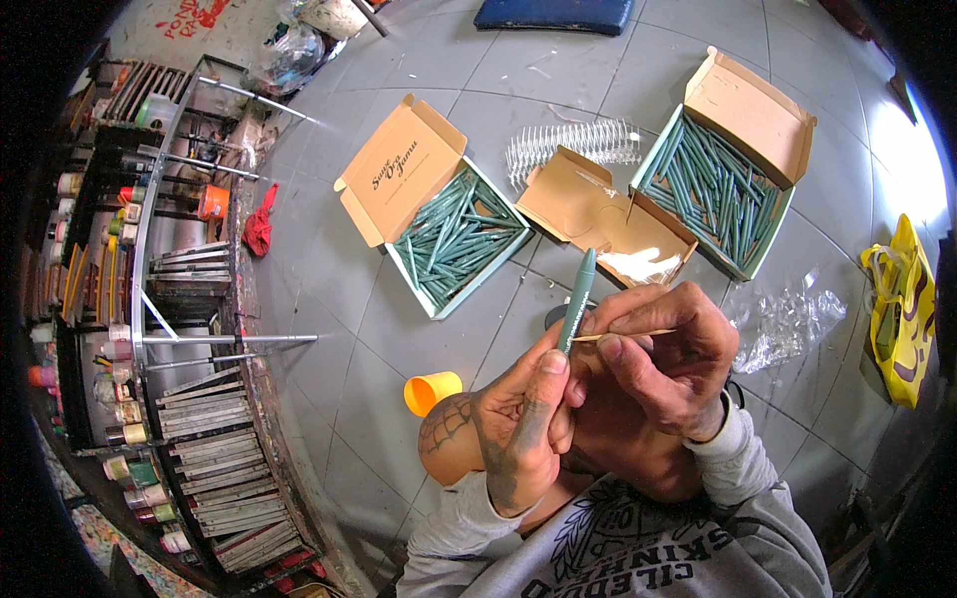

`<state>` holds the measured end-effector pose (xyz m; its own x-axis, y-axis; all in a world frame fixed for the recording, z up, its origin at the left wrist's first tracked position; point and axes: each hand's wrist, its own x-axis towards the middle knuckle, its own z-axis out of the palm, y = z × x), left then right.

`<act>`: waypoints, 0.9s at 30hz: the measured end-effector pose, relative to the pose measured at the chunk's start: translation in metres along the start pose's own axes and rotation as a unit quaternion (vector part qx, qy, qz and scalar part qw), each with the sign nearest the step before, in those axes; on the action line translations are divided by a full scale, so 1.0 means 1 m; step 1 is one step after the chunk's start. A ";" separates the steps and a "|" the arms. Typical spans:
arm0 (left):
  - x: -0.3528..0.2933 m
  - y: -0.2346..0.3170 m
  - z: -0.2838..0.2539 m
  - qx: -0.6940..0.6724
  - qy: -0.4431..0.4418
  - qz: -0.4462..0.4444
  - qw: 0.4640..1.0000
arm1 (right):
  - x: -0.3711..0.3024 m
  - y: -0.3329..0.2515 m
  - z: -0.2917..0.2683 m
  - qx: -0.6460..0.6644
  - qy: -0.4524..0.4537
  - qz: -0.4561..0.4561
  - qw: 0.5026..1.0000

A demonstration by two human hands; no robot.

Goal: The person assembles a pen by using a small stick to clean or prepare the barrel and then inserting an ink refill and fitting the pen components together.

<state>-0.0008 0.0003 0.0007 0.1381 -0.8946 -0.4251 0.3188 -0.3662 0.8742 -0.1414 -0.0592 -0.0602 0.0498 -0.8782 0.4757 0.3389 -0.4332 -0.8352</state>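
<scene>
Lettering visible on five items: lid, pen, sweatshirt, bag, wall.
Seen from where I stand, the open lid point(401, 171) of the left carton carries dark, slanted script in three short lines. The green pen point(579, 297) in the left hand point(526, 424) bears small pale print along its barrel, too fine to make out. Dark block capitals stand beside a wreath emblem on the grey sweatshirt point(638, 558). The yellow bag point(900, 314) shows dark printed marks, broken by folds. Red hand-painted capitals mark the pale wall point(145, 50) at upper left.
</scene>
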 end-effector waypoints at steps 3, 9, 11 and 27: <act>0.000 -0.001 -0.001 -0.002 0.001 0.004 1.000 | 0.000 0.002 0.000 -0.003 -0.003 -0.007 1.000; 0.001 -0.001 -0.001 -0.004 -0.002 0.002 1.000 | 0.000 0.001 0.000 0.003 -0.005 -0.003 1.000; 0.001 -0.001 -0.001 -0.003 -0.003 0.000 1.000 | 0.000 0.000 0.001 0.009 0.001 0.005 1.000; 0.000 0.000 -0.001 -0.006 -0.012 0.003 1.000 | -0.002 -0.011 -0.001 0.012 -0.011 0.073 0.997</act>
<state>-0.0001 0.0002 0.0004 0.1173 -0.9028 -0.4138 0.3297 -0.3576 0.8737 -0.1458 -0.0526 -0.0524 0.1198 -0.9268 0.3560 0.3490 -0.2964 -0.8890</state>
